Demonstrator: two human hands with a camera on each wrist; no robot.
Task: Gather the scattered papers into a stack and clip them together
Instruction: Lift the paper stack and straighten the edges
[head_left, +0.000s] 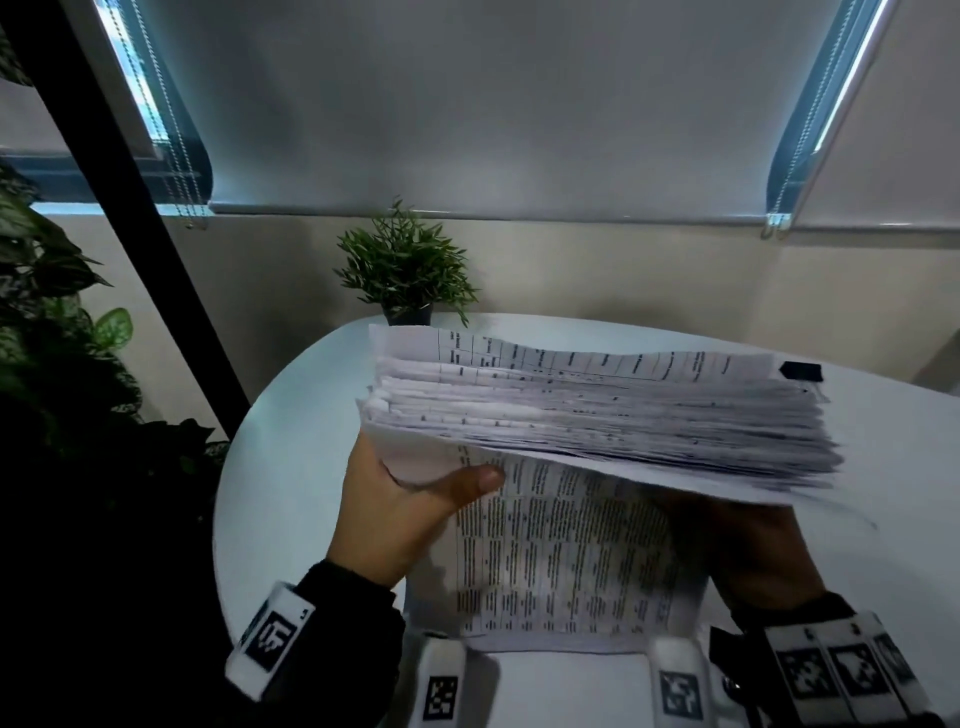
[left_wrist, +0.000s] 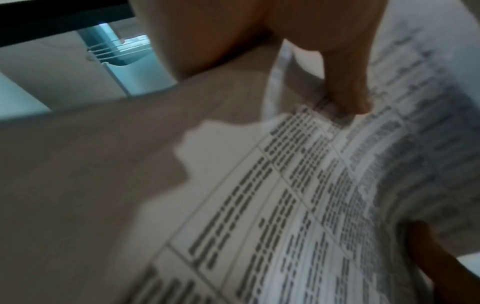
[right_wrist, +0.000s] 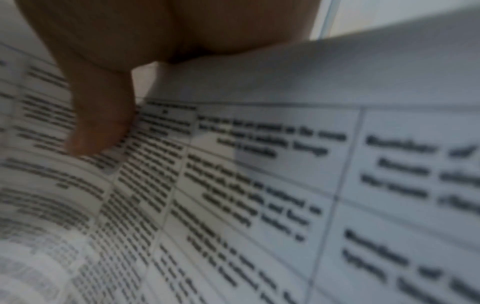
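A thick stack of printed papers (head_left: 597, 410) is held up on edge above the white round table (head_left: 291, 467), its top edges uneven and fanned. My left hand (head_left: 415, 499) grips its left end, thumb across the near sheet. My right hand (head_left: 748, 535) grips the right end, in shadow under the stack. In the left wrist view the thumb (left_wrist: 348, 86) presses on the printed papers (left_wrist: 285, 205). In the right wrist view a thumb (right_wrist: 98, 115) lies on the papers (right_wrist: 259, 185). A black binder clip (head_left: 801, 372) lies on the table behind the stack's right end.
A small potted plant (head_left: 405, 270) stands at the table's far edge, behind the stack. Larger leafy plants (head_left: 62, 322) and a dark slanted post (head_left: 135, 208) are off the table's left side. Lowered window blinds (head_left: 467, 104) cover the wall behind.
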